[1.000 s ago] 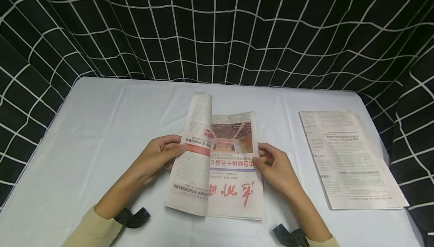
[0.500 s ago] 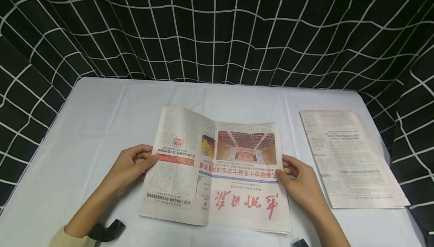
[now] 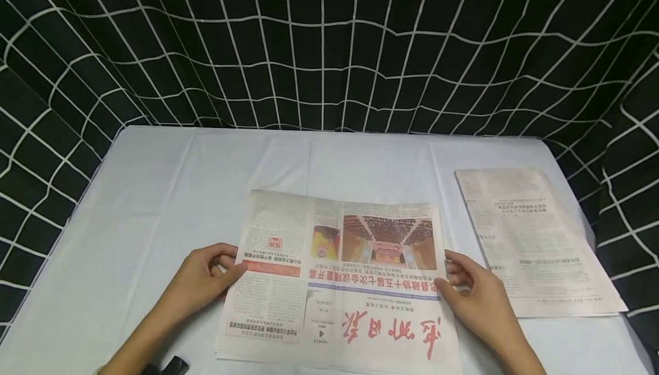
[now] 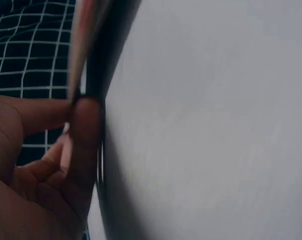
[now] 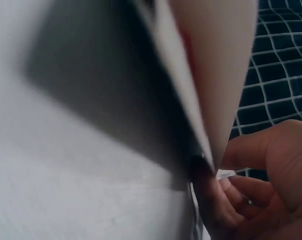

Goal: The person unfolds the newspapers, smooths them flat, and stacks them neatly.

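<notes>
A newspaper (image 3: 329,283) with red and blue print and a hall photo is spread out in front of me, its print upside down in the head view. My left hand (image 3: 206,278) pinches its left edge between thumb and fingers. At the right edge, my right hand (image 3: 476,292) pinches the paper the same way. Both wrist views show the paper's edge seen side-on: the left hand (image 4: 45,160) grips it with thumb and finger, and so does the right hand (image 5: 261,175). The paper stands off the white surface there and casts a shadow in the right wrist view.
A second newspaper (image 3: 535,243), folded, lies on the white-covered table (image 3: 154,192) at the right, just beyond my right hand. Black curtain with a white grid (image 3: 329,43) hangs behind the table and along both sides.
The newspaper's left part, folded over upright a second ago, has swung out to the left and flattened. Both hands have moved apart and toward me, still holding its edges.
</notes>
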A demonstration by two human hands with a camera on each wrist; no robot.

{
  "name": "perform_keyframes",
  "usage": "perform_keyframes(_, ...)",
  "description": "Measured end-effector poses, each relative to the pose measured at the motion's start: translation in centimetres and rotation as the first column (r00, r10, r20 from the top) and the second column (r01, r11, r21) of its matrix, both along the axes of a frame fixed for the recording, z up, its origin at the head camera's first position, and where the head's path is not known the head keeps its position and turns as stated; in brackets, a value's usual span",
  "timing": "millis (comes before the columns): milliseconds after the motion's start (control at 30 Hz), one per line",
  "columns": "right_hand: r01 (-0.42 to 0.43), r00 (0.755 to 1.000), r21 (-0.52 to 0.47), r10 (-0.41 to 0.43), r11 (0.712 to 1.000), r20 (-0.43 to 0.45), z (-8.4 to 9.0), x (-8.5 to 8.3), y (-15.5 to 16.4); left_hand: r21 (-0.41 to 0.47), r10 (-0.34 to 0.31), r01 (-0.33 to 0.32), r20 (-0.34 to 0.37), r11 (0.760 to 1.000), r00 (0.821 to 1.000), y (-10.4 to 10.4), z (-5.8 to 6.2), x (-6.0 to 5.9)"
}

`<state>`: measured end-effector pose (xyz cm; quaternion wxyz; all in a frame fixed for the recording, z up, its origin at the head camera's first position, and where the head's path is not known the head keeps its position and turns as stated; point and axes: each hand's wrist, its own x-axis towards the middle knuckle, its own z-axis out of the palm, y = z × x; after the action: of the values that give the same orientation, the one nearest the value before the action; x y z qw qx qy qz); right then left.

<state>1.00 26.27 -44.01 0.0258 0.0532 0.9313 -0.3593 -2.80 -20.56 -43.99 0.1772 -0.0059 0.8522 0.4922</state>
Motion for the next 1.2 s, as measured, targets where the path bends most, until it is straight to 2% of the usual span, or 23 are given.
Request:
perform_keyframes(267, 0.019, 0.993, 0.090, -0.009, 0.996, -0.115, 0.0, 1.2, 0.1, -0.117, -0.027, 0.018, -0.073, 0.993, 0.997, 0.7, 0.1, 0.8)
perform_keyframes(400, 0.037, 0.986, 0.119, -0.018, 0.992, -0.165, 0.1, 1.7, 0.1, -0.222, -0.065, 0.032, -0.146, 0.975, 0.987, 0.9, 0.8, 1.3)
perform_keyframes(533, 0.038, 0.996, 0.066, -0.033, 0.997, -0.078, 0.3, 2.4, 0.0, -0.364, -0.101, 0.016, -0.216, 0.931, 0.971, 1.3, 1.8, 2.5)
perform_keyframes(667, 0.058, 0.996, -0.039, -0.055, 0.998, 0.070, 0.4, 2.8, -0.1, -0.446, -0.118, 0.009, -0.219, 0.895, 0.969, 1.7, 2.4, 3.3)
perform_keyframes(800, 0.083, 0.988, -0.088, -0.070, 0.993, 0.139, 0.6, 3.1, -0.3, -0.443, -0.127, 0.028, -0.195, 0.896, 0.973, 1.6, 2.6, 3.5)
perform_keyframes(900, 0.085, 0.986, -0.073, -0.073, 0.994, 0.149, 0.7, 3.4, 0.0, -0.400, -0.148, 0.057, -0.201, 0.915, 0.968, 1.4, 2.3, 3.4)
perform_keyframes(1033, 0.065, 0.987, -0.086, -0.051, 0.994, 0.154, 0.6, 3.8, 0.4, -0.363, -0.206, 0.102, -0.262, 0.926, 0.943, 1.1, 1.8, 3.4)
perform_keyframes(1200, 0.053, 0.993, -0.140, -0.037, 0.989, 0.114, 0.3, 3.9, 0.2, -0.386, -0.300, 0.151, -0.360, 0.910, 0.884, 0.6, 1.5, 3.6)
